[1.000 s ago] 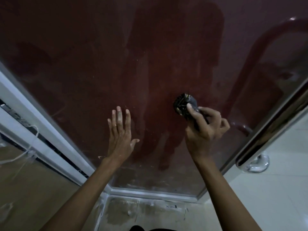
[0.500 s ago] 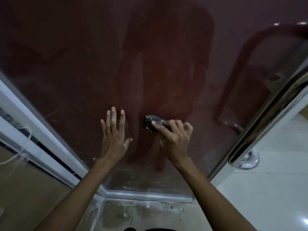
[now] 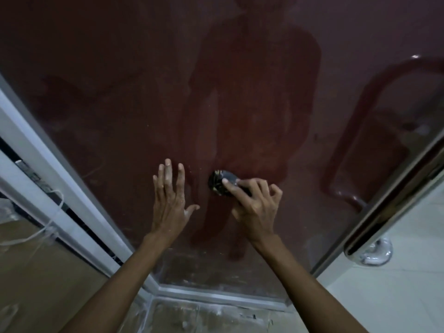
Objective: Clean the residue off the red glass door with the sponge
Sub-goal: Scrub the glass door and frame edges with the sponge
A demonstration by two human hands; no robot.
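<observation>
The red glass door (image 3: 120,97) fills most of the view, dull with pale smears and residue low down. My left hand (image 3: 169,200) lies flat on the glass with straight, spread fingers. Just right of it, my right hand (image 3: 254,203) grips a small dark sponge (image 3: 219,182) and presses it against the glass, the index finger stretched along its top. Part of the sponge is hidden under my fingers.
A white metal frame (image 3: 55,188) runs diagonally along the door's left edge, with a thin white cord (image 3: 51,224) hanging by it. A chrome door handle (image 3: 384,212) stands at the right edge. Below lie a dusty threshold (image 3: 204,313) and pale floor tiles (image 3: 396,296).
My right hand has slid the sponge from the right and higher up to a spot down beside my left hand, then held about there. The left hand has stayed flat on the glass.
</observation>
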